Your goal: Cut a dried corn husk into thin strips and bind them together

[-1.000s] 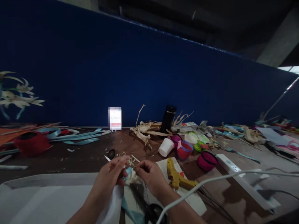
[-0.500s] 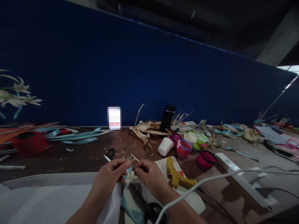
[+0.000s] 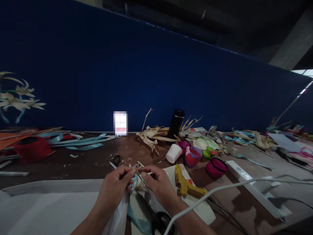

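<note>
Both hands meet low in the middle of the head view. With thumb and forefinger pinched, my left hand (image 3: pixel 116 184) holds one end of a thin, straw-like strip (image 3: pixel 140 177), too small to name surely. Its other part runs under the thumb of my right hand (image 3: pixel 157 182), whose fingers are closed on it. Below them lie pale husk scraps, a light blue ribbon (image 3: pixel 140 223) and black-handled scissors (image 3: pixel 162 222) on paper. A second small pair of scissors (image 3: pixel 116 160) lies just beyond my left hand.
A yellow glue gun (image 3: pixel 182 184) lies right of my hands. A white cable (image 3: pixel 207 194) crosses in front of my right forearm. Farther back stand small cups (image 3: pixel 173 153), dried husks (image 3: pixel 153 133) and a black bottle (image 3: pixel 176 124). A power strip (image 3: pixel 256 189) lies at right, white sheeting (image 3: pixel 53 209) at left.
My right hand's forefinger has stretched toward my left fingertips, and its thumb has shifted along the strip. My left hand stays nearly in place, still pinching.
</note>
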{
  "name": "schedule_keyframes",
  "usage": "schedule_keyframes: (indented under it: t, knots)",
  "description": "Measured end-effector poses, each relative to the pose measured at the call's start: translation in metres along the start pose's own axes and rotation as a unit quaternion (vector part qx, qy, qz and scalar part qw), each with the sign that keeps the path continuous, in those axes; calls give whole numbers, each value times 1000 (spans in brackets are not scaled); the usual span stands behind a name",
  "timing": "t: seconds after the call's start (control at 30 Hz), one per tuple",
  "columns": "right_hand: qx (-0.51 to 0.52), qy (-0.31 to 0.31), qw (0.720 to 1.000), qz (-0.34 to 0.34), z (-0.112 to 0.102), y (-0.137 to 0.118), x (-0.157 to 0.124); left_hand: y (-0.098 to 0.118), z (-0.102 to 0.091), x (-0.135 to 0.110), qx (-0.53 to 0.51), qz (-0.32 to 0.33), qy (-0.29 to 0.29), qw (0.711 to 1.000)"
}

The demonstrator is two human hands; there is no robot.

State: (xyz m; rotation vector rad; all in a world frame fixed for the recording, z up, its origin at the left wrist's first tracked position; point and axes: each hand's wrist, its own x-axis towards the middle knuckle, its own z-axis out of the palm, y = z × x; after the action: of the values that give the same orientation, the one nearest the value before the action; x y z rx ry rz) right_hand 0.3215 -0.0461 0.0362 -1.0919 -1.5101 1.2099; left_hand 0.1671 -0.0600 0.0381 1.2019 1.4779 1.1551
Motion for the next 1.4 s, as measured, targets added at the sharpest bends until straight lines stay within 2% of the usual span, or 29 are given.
schedule_keyframes:
  t: [0.2, 0.3, 0.5, 0.8, 1.07, 1.3, 1.4]
  knots:
    - [57, -40, 997, 41, 0, 3, 1, -2, 0, -1, 4, 13, -17, 1000]
    - [73, -24, 996, 44, 3, 5, 2, 2, 1, -3, 16, 24, -9, 1000]
    - [91, 10, 995, 51, 4, 2, 4, 6, 4, -3, -14, -7, -26, 1000]
    - [92, -26, 994, 42, 5, 8, 2, 2, 0, -2, 35, 20, -1, 999]
    - [102, 20, 993, 56, 0, 4, 4, 0, 4, -3, -89, -42, 24, 995]
    - [112, 73, 986, 102, -4, 8, 9, -1, 1, -3, -62, -32, 33, 997]
    - [72, 94, 989, 90, -11, 10, 11, -2, 0, -2, -58, -29, 49, 997]
